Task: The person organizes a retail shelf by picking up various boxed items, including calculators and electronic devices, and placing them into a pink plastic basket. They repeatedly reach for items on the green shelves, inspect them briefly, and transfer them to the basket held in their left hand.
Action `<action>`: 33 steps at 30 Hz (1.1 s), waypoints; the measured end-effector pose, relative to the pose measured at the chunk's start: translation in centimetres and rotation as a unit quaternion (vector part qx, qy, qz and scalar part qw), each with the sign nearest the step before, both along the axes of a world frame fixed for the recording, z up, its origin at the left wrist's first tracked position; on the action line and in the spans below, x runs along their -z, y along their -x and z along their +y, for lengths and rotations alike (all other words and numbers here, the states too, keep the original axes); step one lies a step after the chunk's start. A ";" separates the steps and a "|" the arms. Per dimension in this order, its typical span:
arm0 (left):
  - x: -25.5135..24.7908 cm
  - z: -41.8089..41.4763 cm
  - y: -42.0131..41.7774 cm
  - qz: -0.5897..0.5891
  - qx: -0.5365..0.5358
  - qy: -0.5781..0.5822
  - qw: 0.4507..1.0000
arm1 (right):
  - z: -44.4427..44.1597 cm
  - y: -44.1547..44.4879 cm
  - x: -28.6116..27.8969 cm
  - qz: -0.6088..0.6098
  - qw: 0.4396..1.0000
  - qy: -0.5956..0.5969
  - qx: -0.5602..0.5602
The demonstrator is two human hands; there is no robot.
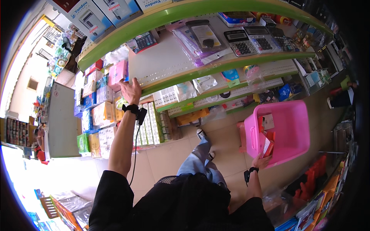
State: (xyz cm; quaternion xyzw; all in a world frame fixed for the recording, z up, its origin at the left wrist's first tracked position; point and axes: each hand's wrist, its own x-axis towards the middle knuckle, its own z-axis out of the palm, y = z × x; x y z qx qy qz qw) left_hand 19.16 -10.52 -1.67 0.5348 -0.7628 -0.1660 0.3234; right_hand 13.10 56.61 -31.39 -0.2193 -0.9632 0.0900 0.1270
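Observation:
My left hand [131, 91] is at the left end of a green-edged metal shelf [162, 68], fingers spread and nothing seen in them. It appears to touch the shelf's corner; just beyond it stands a pink package [118, 74]. Low on my right, my right hand [262, 161] is at the near corner of a pink plastic tub [292, 127]. Between its thumb and fingers is a small red-and-white box [268, 146], tilted over the tub's rim. Further red-and-white packaging [266, 121] lies inside the tub, and part of it overlaps the held box from this angle.
Desktop calculators [240, 42] and clear zip pouches [206, 36] lie on the shelf. Boxed goods [91, 21] fill the shelf above. Stacked tissue packs [102, 114] stand on the left. A red stool [241, 137] shows beside the tub. Another person's leg [341, 98] appears far right.

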 end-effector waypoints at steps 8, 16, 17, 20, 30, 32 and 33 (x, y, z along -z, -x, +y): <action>2.5 -3.1 -0.8 -0.048 0.005 0.006 0.999 | -0.2 0.0 -0.6 0.028 0.999 0.020 -0.028; -3.2 -8.5 5.2 -0.074 0.089 0.203 0.972 | 0.0 -0.4 -0.2 0.006 1.000 -0.002 0.002; -4.8 -8.8 6.6 -0.055 0.132 0.271 0.952 | 0.2 -0.2 0.0 0.013 1.000 -0.001 -0.003; -9.1 -7.8 9.8 -0.075 0.162 0.371 0.911 | 0.1 -0.2 0.6 0.031 0.999 0.000 -0.028; -11.9 -12.9 19.4 -0.094 0.339 0.458 0.817 | -1.7 0.4 -3.7 -0.023 0.997 0.059 0.038; -11.0 -14.3 19.8 -0.086 0.309 0.511 0.797 | -2.1 0.7 -3.1 -0.019 0.997 0.053 0.045; -10.3 -14.8 19.7 -0.108 0.273 0.498 0.816 | -2.3 0.8 -3.0 -0.016 0.998 0.038 0.041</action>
